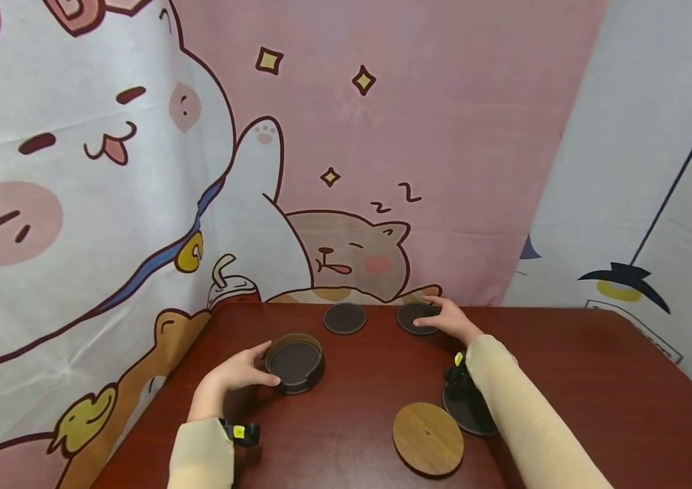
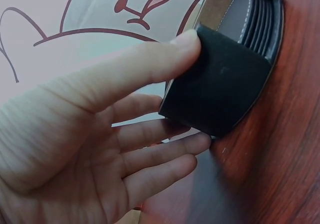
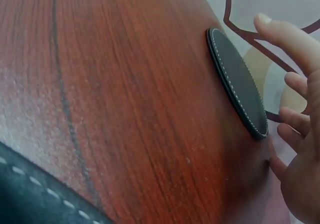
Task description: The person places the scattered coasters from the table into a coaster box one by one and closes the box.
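Black round holder (image 2: 220, 79) is gripped lightly by the left hand (image 1: 235, 370): thumb pressed to the outer wall, fingertips set against the far side. Holder is stood on the red-brown table (image 1: 346, 435), at roughly 10 o'clock from the tabletop's middle. Stack of coasters (image 2: 257, 24) is seen inside through a cut-out in the wall; white stitching is shown on one edge, inner wall is brown.

Clock below is taken from the holder, head view, 12 = away from the wearer.

About 2: loose dark coaster (image 1: 344, 318), laid flat near the table's far edge.

Between 2 and 3, farther out: stitched coaster (image 3: 239, 81), also flat near that edge. It is reached by the right hand (image 1: 451, 319), placed at its 3 o'clock side. Fingers are spread, nothing is clasped; a gap is shown between thumb and coaster in the right wrist view.

About 4: wooden disc (image 1: 428, 438), laid flat.

Between 3 and 4: black disc (image 1: 466, 413), just beside the wooden one. It is partly covered by the right sleeve (image 1: 523, 407), so its exact type can't be told; probably flat.

At 12, behind the table: cloth backdrop (image 1: 443, 115), printed with cartoon cats.
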`<state>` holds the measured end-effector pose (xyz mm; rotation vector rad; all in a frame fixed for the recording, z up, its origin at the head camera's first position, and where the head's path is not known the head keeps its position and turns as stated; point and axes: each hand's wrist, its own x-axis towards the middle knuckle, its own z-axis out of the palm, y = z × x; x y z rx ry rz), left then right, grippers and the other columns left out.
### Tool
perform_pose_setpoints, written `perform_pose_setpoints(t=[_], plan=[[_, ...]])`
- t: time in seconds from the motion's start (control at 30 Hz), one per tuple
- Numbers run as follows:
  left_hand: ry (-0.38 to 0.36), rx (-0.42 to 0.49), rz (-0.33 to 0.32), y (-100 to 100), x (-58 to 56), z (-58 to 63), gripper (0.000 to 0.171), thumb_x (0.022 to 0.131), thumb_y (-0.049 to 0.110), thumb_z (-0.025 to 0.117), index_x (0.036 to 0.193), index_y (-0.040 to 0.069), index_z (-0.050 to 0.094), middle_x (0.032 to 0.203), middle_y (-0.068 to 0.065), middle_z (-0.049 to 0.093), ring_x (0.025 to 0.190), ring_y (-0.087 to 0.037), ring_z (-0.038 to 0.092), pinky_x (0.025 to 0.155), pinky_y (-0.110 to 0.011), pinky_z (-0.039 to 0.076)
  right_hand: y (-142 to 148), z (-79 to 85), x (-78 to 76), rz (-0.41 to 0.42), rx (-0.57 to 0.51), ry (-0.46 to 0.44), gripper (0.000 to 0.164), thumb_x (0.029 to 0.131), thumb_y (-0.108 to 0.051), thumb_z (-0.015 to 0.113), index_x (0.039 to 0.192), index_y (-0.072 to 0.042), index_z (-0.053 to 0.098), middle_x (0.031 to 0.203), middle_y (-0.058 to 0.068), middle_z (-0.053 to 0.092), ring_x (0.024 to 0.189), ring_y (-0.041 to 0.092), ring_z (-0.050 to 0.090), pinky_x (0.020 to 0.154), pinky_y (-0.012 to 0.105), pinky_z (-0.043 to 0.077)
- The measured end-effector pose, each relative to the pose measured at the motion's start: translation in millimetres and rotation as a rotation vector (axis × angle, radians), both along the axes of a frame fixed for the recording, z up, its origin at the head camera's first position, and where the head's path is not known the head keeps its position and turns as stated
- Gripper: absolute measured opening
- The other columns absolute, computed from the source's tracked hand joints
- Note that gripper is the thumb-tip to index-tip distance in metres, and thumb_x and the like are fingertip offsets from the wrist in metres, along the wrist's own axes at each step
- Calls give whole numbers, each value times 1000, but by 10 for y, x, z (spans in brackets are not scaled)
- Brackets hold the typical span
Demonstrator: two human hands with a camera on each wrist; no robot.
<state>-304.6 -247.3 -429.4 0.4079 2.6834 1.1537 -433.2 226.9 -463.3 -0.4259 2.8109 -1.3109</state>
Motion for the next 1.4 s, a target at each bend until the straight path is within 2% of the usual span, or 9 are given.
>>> perform_pose_setpoints(t=[0.07,0.3,0.47,0.6,0.83,1.1,1.4], plan=[[4,-6,4,-3,2,13,94,75,21,82,148,-7,30,139,-26,47,122,-38,51,100,-53,40,-6,-6,-14,5,26,0,88,78,-37,79,144,4,39,143,30,39,129,47,38,102,59,34],[2,0,-7,-8,19,36,93,76,20,82,148,-8,29,138,-28,47,122,-39,51,99,-53,41,-37,-114,-116,-41,192,18,96,73,-52,79,148,-7,39,145,26,39,130,47,36,92,81,14],[4,-15,8,-8,-16,-5,94,75,22,82,148,-6,31,138,-25,49,123,-37,51,100,-52,41,-84,-133,-119,-70,250,28,100,68,-56,80,147,-9,40,146,26,38,128,49,35,89,75,21],[4,-15,14,3,-24,-4,93,75,22,83,148,-5,32,138,-24,49,123,-37,51,100,-52,41,-112,-114,-103,-61,298,17,101,66,-55,81,147,-8,41,147,28,35,126,52,32,86,71,22],[4,-14,15,0,-20,-4,93,75,22,83,148,-6,31,139,-25,48,124,-37,50,100,-52,40,-166,-98,-106,-55,359,-12,90,69,-53,79,143,-11,49,146,28,35,124,50,32,86,67,24],[3,-24,30,7,-12,8,93,75,22,83,148,-5,32,137,-24,50,122,-36,52,100,-52,40,-190,-103,-63,-74,364,34,86,66,-55,80,136,-12,56,140,27,41,118,46,37,79,61,29],[7,-19,-5,-3,0,7,94,76,22,82,148,-7,29,139,-27,48,122,-38,52,99,-52,41,-176,-71,-49,-50,346,78,86,65,-54,81,137,-14,56,142,26,41,119,49,36,81,63,31]])
